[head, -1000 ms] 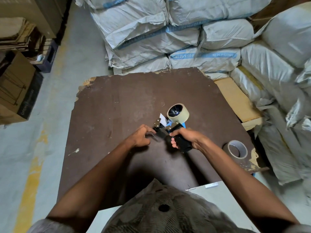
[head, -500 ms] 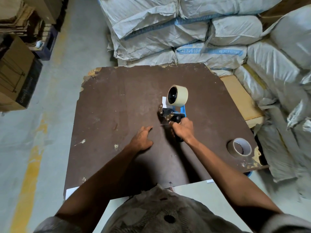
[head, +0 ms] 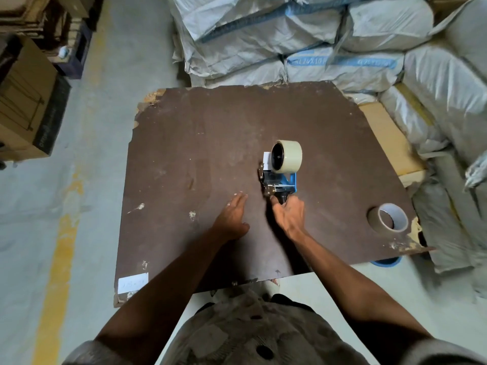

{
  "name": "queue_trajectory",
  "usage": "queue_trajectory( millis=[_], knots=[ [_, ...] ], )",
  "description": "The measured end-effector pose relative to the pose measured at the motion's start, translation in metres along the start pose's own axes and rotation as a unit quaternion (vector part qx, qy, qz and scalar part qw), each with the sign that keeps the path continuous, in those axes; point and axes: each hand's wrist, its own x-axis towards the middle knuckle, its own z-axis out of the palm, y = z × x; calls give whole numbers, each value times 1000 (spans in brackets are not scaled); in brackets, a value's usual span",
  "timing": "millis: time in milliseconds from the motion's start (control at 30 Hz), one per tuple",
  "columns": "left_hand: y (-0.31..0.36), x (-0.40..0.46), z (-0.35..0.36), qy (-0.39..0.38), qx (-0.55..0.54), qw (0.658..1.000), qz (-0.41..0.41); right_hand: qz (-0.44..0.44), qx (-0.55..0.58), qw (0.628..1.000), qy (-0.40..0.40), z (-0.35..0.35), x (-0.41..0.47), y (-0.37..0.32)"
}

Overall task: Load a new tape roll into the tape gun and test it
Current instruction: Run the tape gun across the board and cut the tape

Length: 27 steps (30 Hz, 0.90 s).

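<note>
A blue and black tape gun point(head: 279, 184) rests on the dark brown board point(head: 210, 143), carrying a pale full tape roll point(head: 288, 156) at its far end. My right hand point(head: 288, 213) wraps the gun's black handle from the near side. Flat on the board just left of the gun lies my left hand point(head: 233, 219), fingers spread and holding nothing. A second, thin tape roll point(head: 390, 217) stands near the board's right edge.
Stacked white sacks point(head: 303, 40) crowd the far and right sides. Cardboard boxes point(head: 26, 101) stand at the left on the grey floor with a yellow line point(head: 60, 233). A white label point(head: 133, 283) sits at the board's near left corner.
The tape gun went from being held up with both hands down onto the board and away from me. My left hand let go of its front and now lies flat.
</note>
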Motion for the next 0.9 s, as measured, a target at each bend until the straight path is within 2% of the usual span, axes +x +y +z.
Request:
queue_trajectory(
  millis=[200,567,900],
  knots=[
    [-5,-5,15,32,41,999,16,5,14,1000,-3,14,-5,15],
    [-7,-5,29,51,97,994,23,45,-59,996,-42,16,1,11],
    [-7,-4,32,54,123,991,18,20,-78,995,-63,13,0,19]
  ],
)
